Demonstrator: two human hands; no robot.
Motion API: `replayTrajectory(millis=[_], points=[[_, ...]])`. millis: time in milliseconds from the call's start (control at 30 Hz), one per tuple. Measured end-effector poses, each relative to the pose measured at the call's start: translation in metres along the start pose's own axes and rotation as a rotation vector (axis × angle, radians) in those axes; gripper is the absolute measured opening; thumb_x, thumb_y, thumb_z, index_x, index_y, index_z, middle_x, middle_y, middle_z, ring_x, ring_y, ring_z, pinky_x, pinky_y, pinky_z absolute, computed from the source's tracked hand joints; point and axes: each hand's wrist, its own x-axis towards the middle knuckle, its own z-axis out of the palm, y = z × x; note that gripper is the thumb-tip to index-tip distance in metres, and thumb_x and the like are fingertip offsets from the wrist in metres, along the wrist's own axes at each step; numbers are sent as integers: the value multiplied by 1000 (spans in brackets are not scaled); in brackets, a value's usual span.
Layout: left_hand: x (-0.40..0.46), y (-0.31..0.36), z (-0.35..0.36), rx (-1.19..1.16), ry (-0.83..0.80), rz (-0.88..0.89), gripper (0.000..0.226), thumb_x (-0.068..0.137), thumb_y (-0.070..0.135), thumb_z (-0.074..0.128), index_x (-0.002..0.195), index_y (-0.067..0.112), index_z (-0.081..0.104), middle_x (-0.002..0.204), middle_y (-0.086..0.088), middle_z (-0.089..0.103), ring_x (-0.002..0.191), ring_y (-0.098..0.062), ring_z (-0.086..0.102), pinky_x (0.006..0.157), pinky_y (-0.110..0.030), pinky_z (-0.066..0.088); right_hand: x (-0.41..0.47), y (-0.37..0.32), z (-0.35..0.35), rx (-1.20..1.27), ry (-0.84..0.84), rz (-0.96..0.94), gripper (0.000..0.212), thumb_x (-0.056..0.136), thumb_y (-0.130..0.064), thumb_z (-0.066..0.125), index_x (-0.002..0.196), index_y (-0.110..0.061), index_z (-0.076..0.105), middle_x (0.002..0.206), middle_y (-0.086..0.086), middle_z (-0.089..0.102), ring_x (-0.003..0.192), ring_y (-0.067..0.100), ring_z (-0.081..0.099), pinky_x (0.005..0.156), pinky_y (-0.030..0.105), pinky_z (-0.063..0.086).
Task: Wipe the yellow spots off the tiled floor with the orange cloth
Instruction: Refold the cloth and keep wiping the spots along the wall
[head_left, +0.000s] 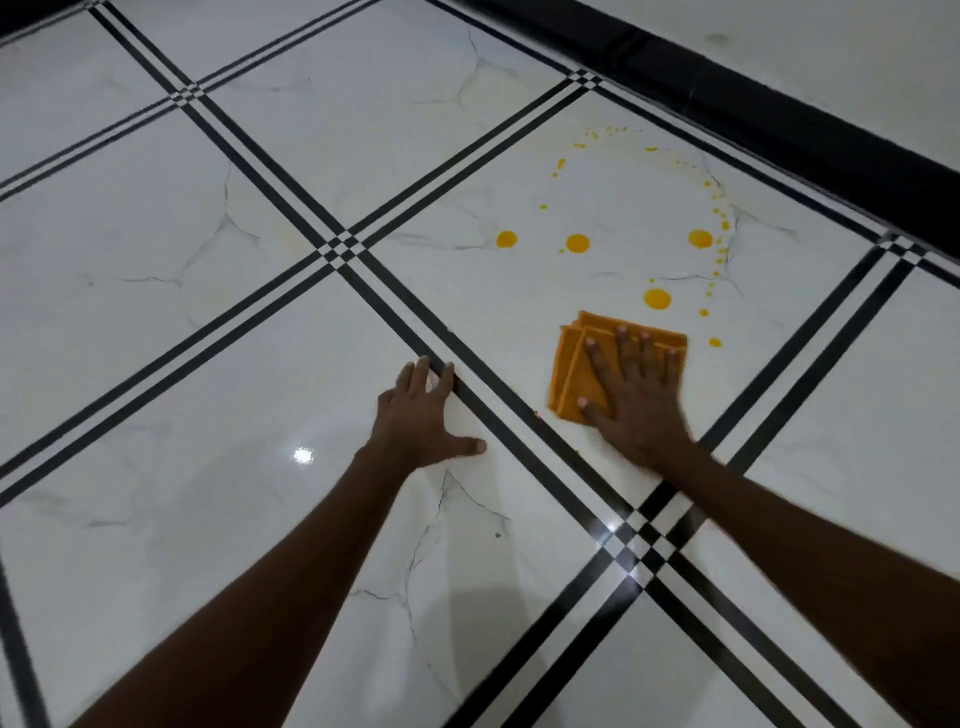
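Observation:
A folded orange cloth (574, 364) lies flat on the white tiled floor (208, 322). My right hand (634, 395) presses down on it with fingers spread. Several yellow spots mark the tile beyond the cloth: big round ones (657, 299), (577, 243), (506, 239), (700, 239), and a curved trail of small drops (722, 228) arcing up to the far side. A small spot (715, 342) sits just right of the cloth. My left hand (423, 415) rests flat on the floor to the left of the cloth, fingers apart, holding nothing.
Black double stripes (343, 249) cross the glossy marble-look tiles in a grid. A dark raised border (779, 98) runs along the far right. A light reflection (303, 455) shines near my left arm.

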Motion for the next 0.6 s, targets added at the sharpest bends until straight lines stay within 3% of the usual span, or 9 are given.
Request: replayTrajectory(millis=[133,233,300,467,533,600], points=[[0,1,3,54,-48,11,127,72,74,68,159,25,-9,166,-13,-17,154,-31,-10,122,-50,11,-77,-52,15,34,2,-196,83,94,-67,37,164,-28,11,172,13,2,157,40,0,121,68,8],[-2,-4,0,70,-54,47,126,71,74,69,160,26,-7,166,-11,-15,154,-31,-8,122,-50,13,-119,-39,13,81,-32,-245,82,96,-68,37,163,-29,12,172,8,3,158,36,0,123,66,7],[-2,-4,0,78,-56,46,126,71,73,70,160,26,-6,166,-11,-15,154,-31,-8,122,-51,14,-100,-7,10,48,-14,-229,79,97,-65,35,163,-29,13,172,10,4,158,37,2,122,67,10],[1,-2,0,82,-76,37,127,71,73,70,159,26,-8,166,-11,-17,154,-31,-9,122,-50,13,-5,39,-9,-22,-51,47,84,90,-71,24,163,-32,7,172,12,4,156,43,7,122,66,8],[1,-2,-2,80,-74,29,127,71,73,70,159,27,-10,166,-11,-18,154,-31,-10,122,-49,13,1,14,-9,-18,-79,18,88,88,-73,26,163,-31,7,171,14,3,156,44,4,122,67,6],[0,-1,-1,87,-84,20,127,72,72,70,159,27,-11,166,-11,-19,154,-30,-11,122,-49,13,-16,-16,-2,-3,-67,-127,85,91,-70,32,163,-30,11,171,15,6,156,44,5,122,67,5]])
